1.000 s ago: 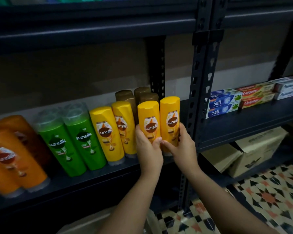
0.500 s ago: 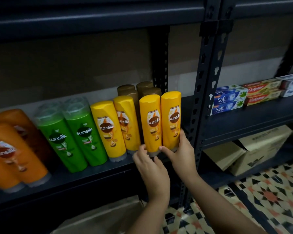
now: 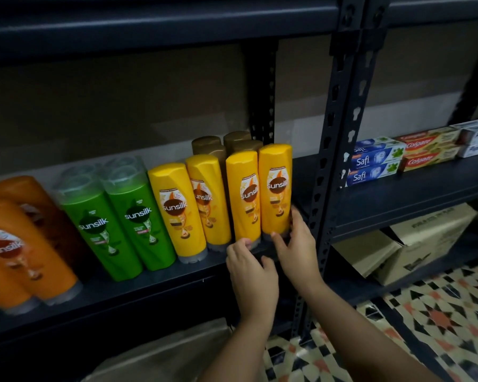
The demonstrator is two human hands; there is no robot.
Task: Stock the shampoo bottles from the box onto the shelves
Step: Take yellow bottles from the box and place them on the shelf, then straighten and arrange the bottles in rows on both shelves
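Both hands (image 3: 250, 274) (image 3: 294, 245) at shelf (image 3: 155, 282) edge: fingers pinching yellow btls (image 3: 243, 199) (image 3: 276, 191) (bases).

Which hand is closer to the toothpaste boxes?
Right. The right hand is at the base of the rightmost yellow bottle, on the side toward the toothpaste boxes. The left hand is further left, under the next bottle.

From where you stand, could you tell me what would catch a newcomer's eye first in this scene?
Probably the row of upright yellow bottles mid-shelf, where the left hand and right hand touch the bases of the two rightmost ones. To their left stand two green bottles, then orange bottles at the frame's edge. Past the dark upright post, toothpaste boxes sit stacked on the neighbouring shelf.
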